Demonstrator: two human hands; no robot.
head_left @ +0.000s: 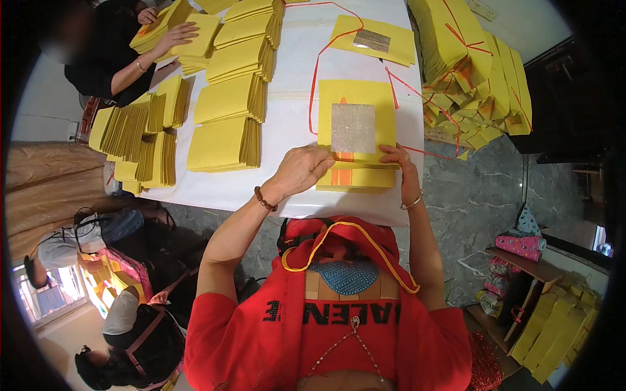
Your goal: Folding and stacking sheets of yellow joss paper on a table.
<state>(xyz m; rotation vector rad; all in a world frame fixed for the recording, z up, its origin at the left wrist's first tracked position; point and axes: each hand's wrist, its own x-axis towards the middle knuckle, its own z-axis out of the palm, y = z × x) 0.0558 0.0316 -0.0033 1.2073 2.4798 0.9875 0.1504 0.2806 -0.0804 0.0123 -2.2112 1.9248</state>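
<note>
A stack of yellow paper sheets (329, 88) lies in front of me, its top sheet bearing a silver foil square (353, 128) and orange marks. My left hand (305, 168) is closed at the left side of the top sheet's near edge, fingers pinched on the paper. At the right end of that same edge, my right hand (405, 171) grips the paper between thumb and bent fingers. The near edge looks raised or folded, with more yellow paper showing below it. Fingertip contact is partly hidden.
Folded yellow paper bundles (225, 144) stand in a row on the white table (293, 107). Red string (315, 78) runs beside another foiled yellow sheet (342, 47). A person's hand (179, 38) touches bundles at far left. Tall yellow paper stacks (450, 39) stand right.
</note>
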